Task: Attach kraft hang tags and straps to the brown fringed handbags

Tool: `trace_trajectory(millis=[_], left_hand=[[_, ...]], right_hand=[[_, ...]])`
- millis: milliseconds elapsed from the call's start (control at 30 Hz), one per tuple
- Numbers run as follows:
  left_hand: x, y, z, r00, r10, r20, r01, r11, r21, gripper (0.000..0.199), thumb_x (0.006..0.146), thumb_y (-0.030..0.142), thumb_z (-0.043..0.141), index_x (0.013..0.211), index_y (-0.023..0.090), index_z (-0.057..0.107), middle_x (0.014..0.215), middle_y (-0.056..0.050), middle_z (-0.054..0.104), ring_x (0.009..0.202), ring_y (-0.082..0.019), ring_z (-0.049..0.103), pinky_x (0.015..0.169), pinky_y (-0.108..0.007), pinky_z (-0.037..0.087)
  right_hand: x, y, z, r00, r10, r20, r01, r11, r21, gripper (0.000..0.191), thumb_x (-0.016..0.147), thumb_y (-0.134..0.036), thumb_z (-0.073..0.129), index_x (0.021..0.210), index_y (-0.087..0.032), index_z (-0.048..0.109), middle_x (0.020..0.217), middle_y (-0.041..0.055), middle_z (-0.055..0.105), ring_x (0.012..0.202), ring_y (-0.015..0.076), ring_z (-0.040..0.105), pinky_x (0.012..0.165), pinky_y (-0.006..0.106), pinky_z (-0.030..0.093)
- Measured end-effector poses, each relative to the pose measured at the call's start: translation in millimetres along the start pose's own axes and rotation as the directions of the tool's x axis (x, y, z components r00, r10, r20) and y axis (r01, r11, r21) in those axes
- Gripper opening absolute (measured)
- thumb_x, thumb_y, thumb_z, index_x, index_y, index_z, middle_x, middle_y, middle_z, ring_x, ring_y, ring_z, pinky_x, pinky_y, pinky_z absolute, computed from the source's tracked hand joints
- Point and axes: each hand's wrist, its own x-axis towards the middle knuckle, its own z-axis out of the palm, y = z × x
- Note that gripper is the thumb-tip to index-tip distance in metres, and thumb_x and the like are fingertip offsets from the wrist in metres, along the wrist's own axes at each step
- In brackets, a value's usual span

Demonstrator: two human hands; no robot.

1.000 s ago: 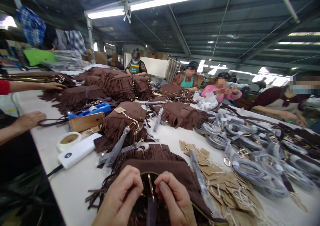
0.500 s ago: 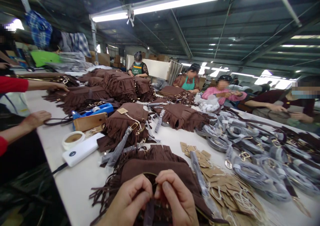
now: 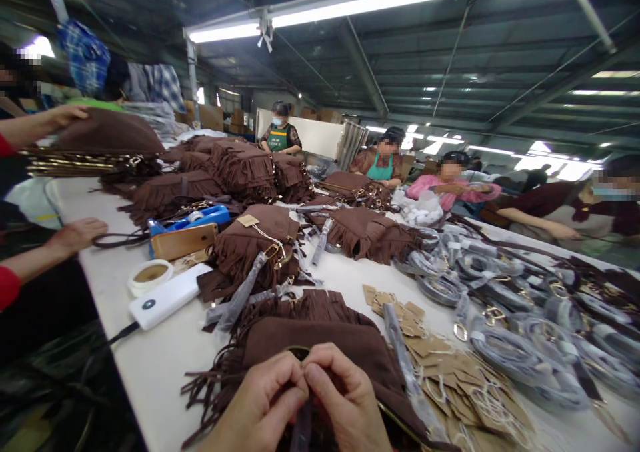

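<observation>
"How are the hands set?"
"Left hand: wrist low, knuckles up, thumb and finger pinched together. Right hand mirrors it, pinched too, tips meeting. What's between them, I can't tell."
"Over what?"
"The bag on the table, matte brown, fringed. Then flat card tags, then coiled straps in cloudy plastic."

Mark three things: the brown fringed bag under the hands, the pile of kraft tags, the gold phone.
Brown fringed bag (image 3: pixel 323 337), head view: on its smooth panel.
Pile of kraft tags (image 3: pixel 453 367), head view: mid-heap, on a tag.
Gold phone (image 3: pixel 183 242), head view: on its broad gold face.
</observation>
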Motion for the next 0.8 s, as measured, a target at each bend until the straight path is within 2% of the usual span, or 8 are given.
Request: trace_trajectory(millis=[67,200,400,467,567,633,700,800], left_hand=[[-1,1,0.1,0.999,-0.030,0.015,0.031,1.000,-0.006,0.030,0.093,0.037,0.051,0.069,0.019,0.048,0.071,0.001,0.052,0.062,-0.012,0.047,0.056,-0.021,0.036],[-2,1,1.2,0.997,-0.071,0.014,0.072,0.996,-0.055,0.028,0.093,0.037,0.051,0.072,0.018,0.052,0.073,0.000,0.058,0.058,-0.011,0.048,0.052,-0.020,0.037],[-2,2,0.9,0.996,-0.081,0.024,0.084,0.984,-0.158,0.034,0.090,0.047,0.055,0.072,0.018,0.051,0.071,-0.001,0.059,0.052,-0.009,0.044,0.047,-0.019,0.034],[-5,2,0.0,0.998,-0.062,-0.017,0.058,0.981,-0.185,0.037,0.089,0.051,0.056,0.071,0.019,0.052,0.077,-0.003,0.062,0.060,-0.012,0.050,0.052,-0.020,0.039],[-11,0,-1.8,0.989,-0.005,-0.150,-0.016,0.991,-0.134,0.040,0.089,0.052,0.056,0.068,0.018,0.058,0.096,-0.009,0.065,0.079,-0.018,0.058,0.065,-0.024,0.045],[-14,-4,-2.1,0.988,-0.072,-0.133,0.043,0.977,-0.209,0.038,0.090,0.054,0.055,0.075,0.019,0.059,0.080,-0.006,0.064,0.064,-0.014,0.055,0.056,-0.022,0.041],[-15,-7,-1.1,0.986,-0.160,-0.046,0.137,0.936,-0.325,0.039,0.090,0.057,0.055,0.081,0.019,0.057,0.059,0.003,0.054,0.045,-0.008,0.042,0.046,-0.019,0.031],[-13,-7,2.6,0.982,-0.184,-0.039,0.157,0.918,-0.365,0.043,0.084,0.060,0.062,0.083,0.018,0.056,0.059,0.006,0.048,0.043,-0.005,0.035,0.045,-0.018,0.028]], right_hand=[[1,1,1,0.999,-0.014,0.029,0.013,0.999,0.029,0.026,0.087,-0.043,0.067,0.077,-0.019,0.070,0.076,0.0008,0.059,0.070,0.0138,0.055,0.064,0.022,0.047],[0,4,1,0.993,0.092,0.080,-0.099,0.991,0.093,0.029,0.087,-0.047,0.067,0.088,-0.018,0.073,0.082,0.0009,0.058,0.052,0.0078,0.048,0.044,0.018,0.040],[1,6,1,0.994,0.099,0.049,-0.108,0.957,0.267,0.031,0.079,-0.047,0.076,0.077,-0.017,0.073,0.068,-0.0021,0.056,0.051,0.0066,0.049,0.046,0.017,0.041],[1,7,0,0.991,0.134,0.005,-0.127,0.929,0.348,0.032,0.078,-0.048,0.078,0.077,-0.017,0.072,0.064,-0.0029,0.058,0.048,0.0054,0.048,0.045,0.015,0.038],[1,7,-1,0.974,0.226,-0.019,-0.193,0.869,0.455,0.037,0.074,-0.052,0.080,0.078,-0.017,0.069,0.060,-0.0022,0.064,0.040,0.0038,0.049,0.040,0.013,0.035],[0,6,-1,0.963,0.270,-0.004,-0.235,0.847,0.477,0.040,0.070,-0.053,0.082,0.075,-0.016,0.068,0.058,-0.0006,0.066,0.037,0.0039,0.050,0.038,0.012,0.036],[0,6,0,0.956,0.293,0.006,-0.265,0.853,0.450,0.042,0.066,-0.053,0.085,0.076,-0.015,0.071,0.057,0.0009,0.068,0.040,0.0053,0.055,0.041,0.013,0.041],[-1,7,1,0.953,0.302,0.023,-0.288,0.878,0.383,0.045,0.062,-0.052,0.088,0.082,-0.013,0.076,0.060,0.0028,0.070,0.049,0.0095,0.063,0.050,0.017,0.052]])
